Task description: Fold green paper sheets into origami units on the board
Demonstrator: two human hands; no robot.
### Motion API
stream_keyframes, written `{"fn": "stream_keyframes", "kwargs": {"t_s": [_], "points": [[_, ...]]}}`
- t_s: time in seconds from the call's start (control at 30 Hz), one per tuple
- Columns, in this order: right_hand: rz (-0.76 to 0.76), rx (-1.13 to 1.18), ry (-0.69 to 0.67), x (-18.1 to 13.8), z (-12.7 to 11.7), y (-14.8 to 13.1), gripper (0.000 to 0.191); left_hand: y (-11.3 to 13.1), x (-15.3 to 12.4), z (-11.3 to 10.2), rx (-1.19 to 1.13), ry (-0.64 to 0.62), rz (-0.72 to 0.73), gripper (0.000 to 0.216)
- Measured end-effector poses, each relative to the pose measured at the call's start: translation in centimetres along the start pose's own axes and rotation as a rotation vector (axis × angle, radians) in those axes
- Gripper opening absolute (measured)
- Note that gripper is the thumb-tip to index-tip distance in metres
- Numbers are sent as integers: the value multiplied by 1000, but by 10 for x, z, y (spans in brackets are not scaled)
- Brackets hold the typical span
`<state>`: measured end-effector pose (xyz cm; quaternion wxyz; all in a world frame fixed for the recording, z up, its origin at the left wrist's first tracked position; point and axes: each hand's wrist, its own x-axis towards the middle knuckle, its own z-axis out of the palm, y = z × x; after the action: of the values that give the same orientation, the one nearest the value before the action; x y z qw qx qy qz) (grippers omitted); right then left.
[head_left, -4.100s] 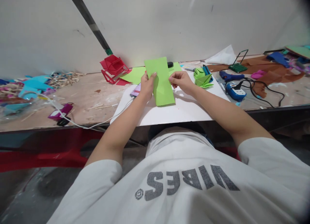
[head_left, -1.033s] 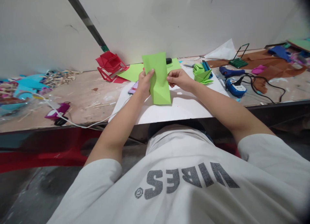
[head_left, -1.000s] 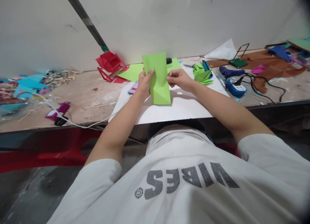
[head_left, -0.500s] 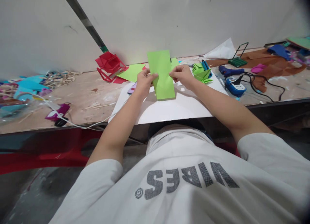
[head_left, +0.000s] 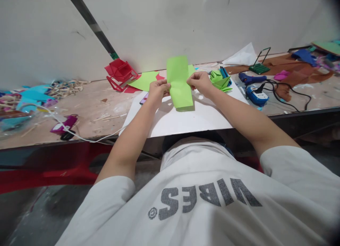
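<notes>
A long light-green folded paper strip [head_left: 180, 83] stands tilted over a white board [head_left: 183, 120] on the workbench. My left hand [head_left: 157, 91] pinches its left edge at mid-height, fingers closed. My right hand [head_left: 199, 82] pinches the right edge at the same height, fingers closed. The strip's lower end rests on the board. A crease runs across it between my hands.
Folded green paper shapes [head_left: 219, 81] lie right of my hands, then a blue glue gun [head_left: 255, 94] with a black cable. A red paper model [head_left: 120, 72] and flat green sheet [head_left: 143, 80] sit at the back left. A white cable [head_left: 79, 138] crosses the bench's front edge.
The strip has shifted right and turned more upright between my hands. My left fingers moved off its face to pinch the edge; both hands now grip at the crease.
</notes>
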<state>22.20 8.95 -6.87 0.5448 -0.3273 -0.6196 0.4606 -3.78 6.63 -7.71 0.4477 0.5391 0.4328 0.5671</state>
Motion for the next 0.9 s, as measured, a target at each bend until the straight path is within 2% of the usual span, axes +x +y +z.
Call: {"fn": "stream_keyframes", "kwargs": {"t_s": [0.13, 0.23, 0.4, 0.53, 0.67, 0.8, 0.9], "points": [[-27, -41, -105, -7, 3, -8, 33, -2, 3, -2, -20, -43, -32, 45], [-31, -44, -193, -12, 6, -13, 32, -3, 5, -1, -67, -83, 33, 59], [2, -44, -258, -18, 12, -16, 35, -6, 14, -6, -147, -5, 159, 64], [10, -51, -252, -21, 15, -18, 30, -9, 22, -13, -181, 64, 219, 65], [9, -54, -201, -22, 17, -21, 33, -11, 26, -14, -209, 94, 243, 72], [19, -83, -160, -24, 18, -26, 33, -14, 27, -11, -196, 93, 256, 73], [12, -101, -138, -25, 20, -29, 32, -15, 23, -6, -166, 29, 256, 76]]}}
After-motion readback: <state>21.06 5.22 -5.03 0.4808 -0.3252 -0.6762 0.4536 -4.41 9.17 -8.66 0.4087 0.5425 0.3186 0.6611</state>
